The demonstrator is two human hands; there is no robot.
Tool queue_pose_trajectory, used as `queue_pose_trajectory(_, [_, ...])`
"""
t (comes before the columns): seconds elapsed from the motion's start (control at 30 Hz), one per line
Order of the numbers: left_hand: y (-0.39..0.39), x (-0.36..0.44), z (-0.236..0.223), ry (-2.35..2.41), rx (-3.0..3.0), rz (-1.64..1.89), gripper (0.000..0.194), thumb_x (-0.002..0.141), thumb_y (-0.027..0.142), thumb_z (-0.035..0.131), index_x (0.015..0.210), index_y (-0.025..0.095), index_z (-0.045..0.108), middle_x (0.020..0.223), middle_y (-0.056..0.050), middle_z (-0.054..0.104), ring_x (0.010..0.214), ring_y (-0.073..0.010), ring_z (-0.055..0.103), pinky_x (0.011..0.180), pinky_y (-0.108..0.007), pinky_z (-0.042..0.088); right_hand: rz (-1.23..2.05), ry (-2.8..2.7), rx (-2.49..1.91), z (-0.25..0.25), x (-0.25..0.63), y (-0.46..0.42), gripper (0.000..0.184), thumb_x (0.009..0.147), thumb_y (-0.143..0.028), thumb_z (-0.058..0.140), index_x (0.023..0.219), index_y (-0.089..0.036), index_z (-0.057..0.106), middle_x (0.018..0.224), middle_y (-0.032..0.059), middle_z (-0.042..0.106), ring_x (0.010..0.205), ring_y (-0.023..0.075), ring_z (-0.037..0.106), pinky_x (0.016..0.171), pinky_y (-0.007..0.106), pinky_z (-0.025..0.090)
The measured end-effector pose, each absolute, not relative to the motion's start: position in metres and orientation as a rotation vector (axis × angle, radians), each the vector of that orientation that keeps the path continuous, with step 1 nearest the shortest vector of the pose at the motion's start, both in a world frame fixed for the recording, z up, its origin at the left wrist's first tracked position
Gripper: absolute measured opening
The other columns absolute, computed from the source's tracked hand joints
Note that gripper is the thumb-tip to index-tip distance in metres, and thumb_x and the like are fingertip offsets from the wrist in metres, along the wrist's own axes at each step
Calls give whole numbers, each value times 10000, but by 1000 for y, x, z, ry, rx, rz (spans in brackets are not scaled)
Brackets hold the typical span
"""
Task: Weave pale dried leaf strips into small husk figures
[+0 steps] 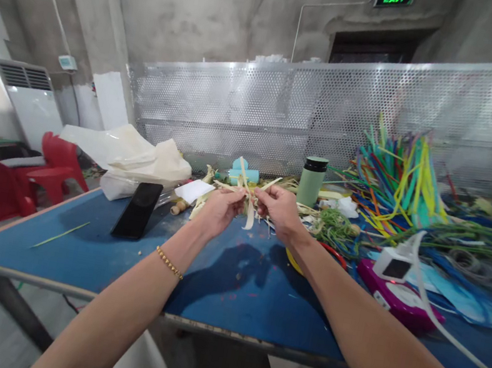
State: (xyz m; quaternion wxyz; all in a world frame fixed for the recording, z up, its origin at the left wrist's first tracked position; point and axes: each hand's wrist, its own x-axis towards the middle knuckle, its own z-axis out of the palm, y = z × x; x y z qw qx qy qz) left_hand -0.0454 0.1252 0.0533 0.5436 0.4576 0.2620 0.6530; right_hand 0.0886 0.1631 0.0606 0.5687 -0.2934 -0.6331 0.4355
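Above the blue table, both my hands meet at a small bunch of pale, flat plant-like strips (249,217). My left hand (222,205) pinches the strips from the left, its fingertips closed; a gold beaded bracelet (169,262) circles that wrist. From the other side my right hand (280,209) grips the strips between thumb and fingers. Strip ends stick out upward and one hangs down between the hands. Just where the strips cross is too small to make out. The hands' shadow falls on the tabletop below.
A dark phone (137,210) leans left of the hands, near white plastic bags (136,158). Behind stands a green bottle (312,182). To the right lie colourful strips (412,175), green cords (338,226) and a purple power strip (397,297) with a white charger. A perforated metal screen (222,104) borders the back.
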Motion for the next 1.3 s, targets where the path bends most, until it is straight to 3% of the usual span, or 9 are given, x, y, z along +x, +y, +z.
queue_pose_trajectory(0.17, [122,-45,55,677,1117,1523,76,684,143,733,700,97,675,687,-58,661,620,-121,574,630,-256,427,759,-1512,-921,66,104,179,363,835,-489,589,674,-164,599,590,22,597,437,119,523,416,244,381])
queue_pose_trajectory(0.27, [120,-43,55,717,1096,1490,47,681,112,714,714,91,688,684,-70,670,635,-133,594,646,-262,441,341,-1520,-933,74,113,183,282,848,-394,562,720,-154,640,687,60,643,613,167,585,579,285,447])
queue_pose_trajectory(0.33, [119,-42,56,723,1093,1479,49,676,108,714,715,90,692,678,-72,670,649,-141,604,657,-269,447,249,-1635,-841,78,114,179,284,846,-386,548,754,-154,684,787,77,680,745,192,602,690,309,454])
queue_pose_trajectory(0.4, [117,-41,56,714,1120,1471,54,666,110,722,706,92,691,679,-69,668,654,-141,602,659,-272,446,382,-1784,-736,80,112,172,321,835,-426,558,726,-160,700,807,68,696,775,191,606,720,304,452])
queue_pose_trajectory(0.57, [118,-40,56,702,1161,1436,178,697,259,767,698,100,686,646,-52,641,608,-126,570,623,-278,421,777,-1817,-580,77,106,162,224,714,-384,691,689,-162,691,644,11,647,620,140,554,626,268,439])
queue_pose_trajectory(0.73, [122,-41,50,780,1164,1459,234,640,267,822,656,87,674,608,-55,626,559,-116,542,585,-280,383,790,-1777,-583,74,103,163,171,700,-325,699,665,-158,682,650,2,642,628,127,531,625,256,418])
queue_pose_trajectory(1.13, [122,-40,51,716,1170,1482,114,660,164,775,687,83,699,609,-47,620,604,-129,561,601,-282,408,972,-1522,-602,59,89,170,328,600,-447,770,628,-155,622,577,-28,569,535,89,451,552,239,370])
queue_pose_trajectory(1.3, [120,-41,52,720,1154,1462,151,660,212,791,688,98,698,616,-40,622,590,-116,542,594,-273,397,869,-1604,-646,58,92,174,265,675,-415,709,656,-162,633,608,-15,595,565,110,478,574,250,378])
